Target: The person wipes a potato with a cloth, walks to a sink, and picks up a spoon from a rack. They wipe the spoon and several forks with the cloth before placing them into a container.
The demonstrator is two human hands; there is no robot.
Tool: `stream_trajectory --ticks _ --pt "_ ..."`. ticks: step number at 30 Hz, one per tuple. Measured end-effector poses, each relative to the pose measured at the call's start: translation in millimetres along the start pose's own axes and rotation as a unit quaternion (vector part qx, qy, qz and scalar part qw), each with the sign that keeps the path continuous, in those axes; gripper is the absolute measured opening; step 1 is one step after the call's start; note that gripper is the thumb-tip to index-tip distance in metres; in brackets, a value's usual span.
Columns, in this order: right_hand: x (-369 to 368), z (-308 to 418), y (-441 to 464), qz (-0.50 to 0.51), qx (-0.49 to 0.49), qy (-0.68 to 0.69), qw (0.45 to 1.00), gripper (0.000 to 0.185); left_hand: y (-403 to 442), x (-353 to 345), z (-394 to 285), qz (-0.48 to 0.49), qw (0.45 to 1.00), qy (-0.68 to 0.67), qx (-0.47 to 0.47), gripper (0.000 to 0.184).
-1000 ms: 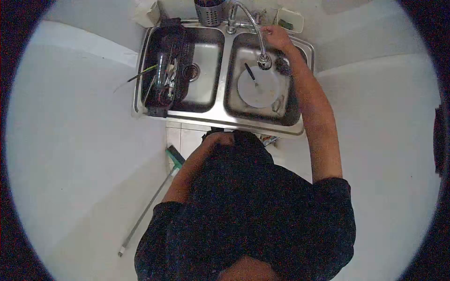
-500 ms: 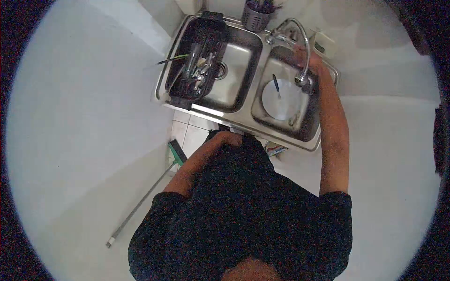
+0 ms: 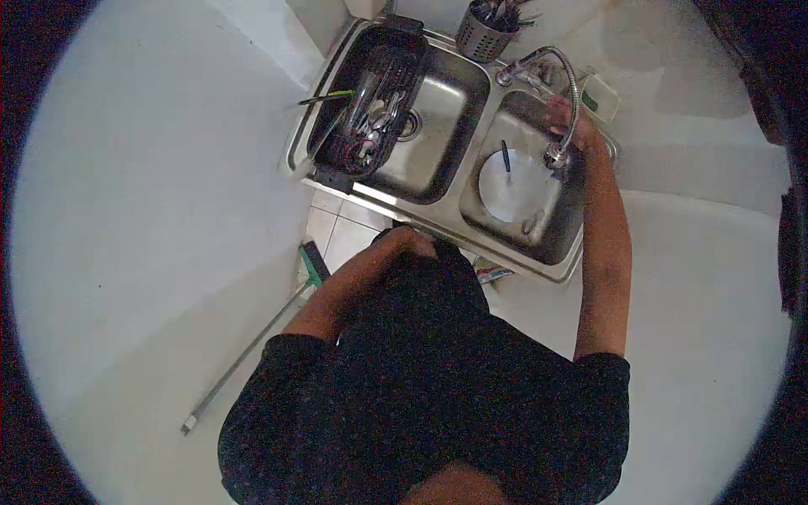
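Observation:
My right hand (image 3: pixel 574 124) is over the back right of the right sink basin (image 3: pixel 471 198), behind the curved faucet spout (image 3: pixel 576 84). Its fingers look apart and point toward the faucet's base, with nothing visible in them. In that basin lies a round white plate or lid (image 3: pixel 513 195), with a dark-handled utensil (image 3: pixel 507 158) across its edge. A small spoon-like piece (image 3: pixel 529 225) rests close by. Against the front of my body, below the sink's front edge, is my left hand (image 3: pixel 414 242); its fingers are hidden.
A black dish rack (image 3: pixel 402 63) with a glass and cutlery sits in the left basin (image 3: pixel 446 93). Behind the sink stand a perforated metal utensil holder (image 3: pixel 481 42) and a pale container (image 3: pixel 606 94) with something green. A green-headed broom (image 3: pixel 316 265) leans at left.
The view has shifted, so the sink appears slightly lower and further right. My right hand stays by the faucet, its fingers now clearer; my left hand stays at my body.

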State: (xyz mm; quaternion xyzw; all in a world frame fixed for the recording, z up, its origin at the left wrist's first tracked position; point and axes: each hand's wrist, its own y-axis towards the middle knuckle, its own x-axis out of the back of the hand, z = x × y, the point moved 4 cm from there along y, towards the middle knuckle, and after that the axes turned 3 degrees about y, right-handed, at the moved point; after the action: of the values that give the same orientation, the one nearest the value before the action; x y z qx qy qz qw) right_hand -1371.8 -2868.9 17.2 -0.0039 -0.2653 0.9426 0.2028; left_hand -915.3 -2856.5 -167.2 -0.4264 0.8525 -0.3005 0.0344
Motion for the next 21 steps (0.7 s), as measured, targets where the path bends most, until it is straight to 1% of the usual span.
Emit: stream_trajectory --ticks 2,4,6,8,10,13,16,19,21 --pt "-5 4 -2 -0.025 -0.018 0.023 0.999 0.049 -1 0 0 -0.002 1.000 -0.005 0.001 0.030" --pt "0 -1 0 -0.018 -0.018 0.074 0.997 0.047 -1 0 -1 -0.001 1.000 -0.006 0.000 0.031" --pt "4 -10 15 0.003 -0.024 0.170 0.985 0.044 0 -1 -3 -0.002 1.000 -0.009 -0.001 0.031" --pt "12 -18 29 0.000 -0.023 0.207 0.978 0.042 1 -1 -2 -0.002 1.000 -0.011 -0.001 0.031" --pt "14 -21 31 -0.030 -0.012 0.187 0.982 0.040 1 0 -1 0.003 1.000 -0.014 0.000 0.031" --pt "3 -4 22 -0.053 -0.054 0.151 0.986 0.037 0 3 3 0.003 1.000 -0.017 0.002 0.032" --pt "9 -6 36 -0.018 -0.086 0.140 0.986 0.037 -3 3 6 -0.003 1.000 -0.024 0.008 0.032" --pt "7 -2 38 -0.021 -0.076 0.180 0.980 0.041 -4 1 6 -0.008 0.999 -0.032 0.010 0.033" --pt "0 15 18 -0.033 -0.057 0.157 0.985 0.042 -2 -1 3 -0.012 0.999 -0.038 0.010 0.033"
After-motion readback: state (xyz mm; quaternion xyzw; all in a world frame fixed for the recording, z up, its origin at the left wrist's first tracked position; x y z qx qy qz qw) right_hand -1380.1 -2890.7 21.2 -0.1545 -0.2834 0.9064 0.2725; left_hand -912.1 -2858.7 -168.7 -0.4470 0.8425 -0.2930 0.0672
